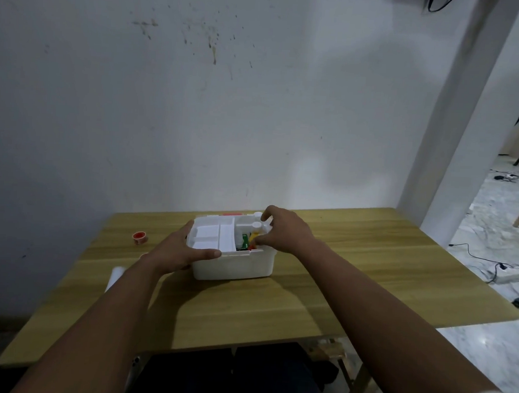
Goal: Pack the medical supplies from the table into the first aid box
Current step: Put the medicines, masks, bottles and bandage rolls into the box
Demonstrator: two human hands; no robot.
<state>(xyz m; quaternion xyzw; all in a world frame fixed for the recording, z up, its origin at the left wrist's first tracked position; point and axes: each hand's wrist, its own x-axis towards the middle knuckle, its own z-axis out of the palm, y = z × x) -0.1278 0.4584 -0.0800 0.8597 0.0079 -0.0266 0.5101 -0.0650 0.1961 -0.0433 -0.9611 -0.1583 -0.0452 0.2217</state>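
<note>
A white first aid box (236, 265) stands in the middle of the wooden table (276, 305), lid off. A white divided tray (212, 234) sits in its left half. On the right, white bottles (258, 224), a green packet (244, 240) and yellow and red items show inside. My left hand (179, 249) grips the box's left front corner, thumb along the rim. My right hand (283, 230) reaches into the box's right side, fingers curled around the white bottles and the yellow item; what it grips is hidden.
A small red-and-white tape roll (139, 237) lies on the table to the left of the box. A white object (114, 276) sits partly hidden behind my left forearm. The wall stands close behind the table. Cables lie on the floor at right.
</note>
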